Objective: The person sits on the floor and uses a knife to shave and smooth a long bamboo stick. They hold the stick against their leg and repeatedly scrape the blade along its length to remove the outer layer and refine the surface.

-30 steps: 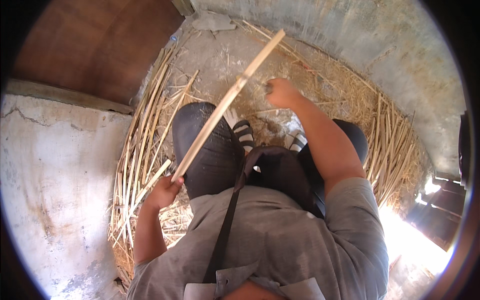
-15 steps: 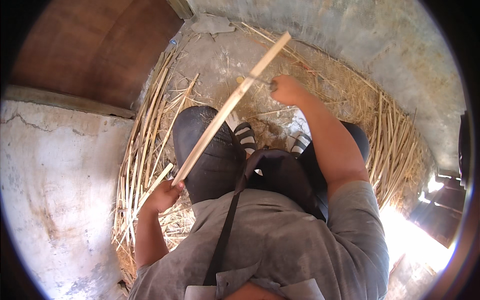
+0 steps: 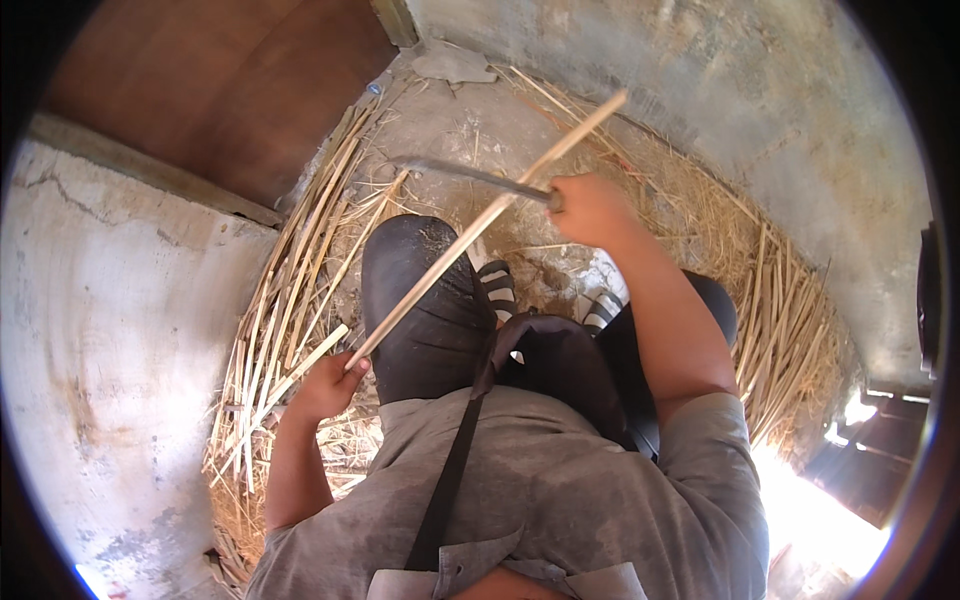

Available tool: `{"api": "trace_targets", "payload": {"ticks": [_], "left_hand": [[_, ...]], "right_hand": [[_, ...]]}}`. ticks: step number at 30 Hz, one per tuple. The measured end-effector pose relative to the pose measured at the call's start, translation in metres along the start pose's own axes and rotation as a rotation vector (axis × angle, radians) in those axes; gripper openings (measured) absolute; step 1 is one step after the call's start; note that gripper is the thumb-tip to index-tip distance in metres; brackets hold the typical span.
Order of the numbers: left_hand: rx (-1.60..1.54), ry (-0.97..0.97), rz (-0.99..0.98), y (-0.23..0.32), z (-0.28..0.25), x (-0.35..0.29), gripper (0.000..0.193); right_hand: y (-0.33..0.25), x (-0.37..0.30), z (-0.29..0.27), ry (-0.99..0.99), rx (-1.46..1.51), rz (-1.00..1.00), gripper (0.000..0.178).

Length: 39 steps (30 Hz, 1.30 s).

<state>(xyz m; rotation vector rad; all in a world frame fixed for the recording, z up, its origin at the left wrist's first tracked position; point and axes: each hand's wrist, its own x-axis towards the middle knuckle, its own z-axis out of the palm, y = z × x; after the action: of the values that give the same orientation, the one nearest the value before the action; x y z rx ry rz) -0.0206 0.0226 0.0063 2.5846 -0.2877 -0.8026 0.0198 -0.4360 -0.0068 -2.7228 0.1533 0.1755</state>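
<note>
A long, pale bamboo strip [image 3: 430, 279] slants from beside my left thigh up toward the far right. Its lower end is pinched in my left hand [image 3: 332, 385], the thumb lying along it. My right hand [image 3: 592, 208] is closed round the handle of a long knife [image 3: 462, 172]. The dark blade points left and crosses the strip in its upper half; whether it presses into the wood I cannot tell. Just beyond my left hand, a shorter pale strip [image 3: 318, 356] slants over the strips on the floor.
Piles of split strips lie on the left [image 3: 290, 290] and right [image 3: 785, 315], with thin shavings [image 3: 690, 205] around them. A cracked wall [image 3: 110, 330], a brown panel [image 3: 230, 90] and a grey wall [image 3: 720, 90] close in the space. My knees and striped footwear [image 3: 497, 285] are below the strip.
The knife has swung so that its blade now reaches left across the strip. The strip's far end has shifted right and down, and its narrower side shows. My left hand keeps its hold.
</note>
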Motion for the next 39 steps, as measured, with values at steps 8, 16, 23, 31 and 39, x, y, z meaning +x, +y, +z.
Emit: {"api": "trace_targets", "payload": {"ticks": [8, 16, 23, 31, 39], "left_hand": [[0.614, 0.345, 0.123, 0.022, -0.058, -0.01, 0.022], [0.72, 0.561, 0.259, 0.061, -0.134, -0.005, 0.014], [0.782, 0.544, 0.274, 0.089, -0.177, -0.009, 0.01], [0.926, 1.173, 0.532, 0.14, -0.207, -0.017, 0.035], [0.123, 0.979, 0.843, 0.149, -0.061, 0.084, 0.066]], "right_hand": [[0.011, -0.001, -0.006, 0.174, 0.234, -0.255, 0.036], [-0.021, -0.008, 0.011, -0.105, 0.391, -0.442, 0.05], [-0.025, -0.012, 0.006, -0.1, 0.31, -0.402, 0.04], [-0.025, -0.02, -0.014, 0.116, 0.468, -0.32, 0.037], [0.004, 0.007, -0.022, 0.376, 0.777, -0.114, 0.042]]}}
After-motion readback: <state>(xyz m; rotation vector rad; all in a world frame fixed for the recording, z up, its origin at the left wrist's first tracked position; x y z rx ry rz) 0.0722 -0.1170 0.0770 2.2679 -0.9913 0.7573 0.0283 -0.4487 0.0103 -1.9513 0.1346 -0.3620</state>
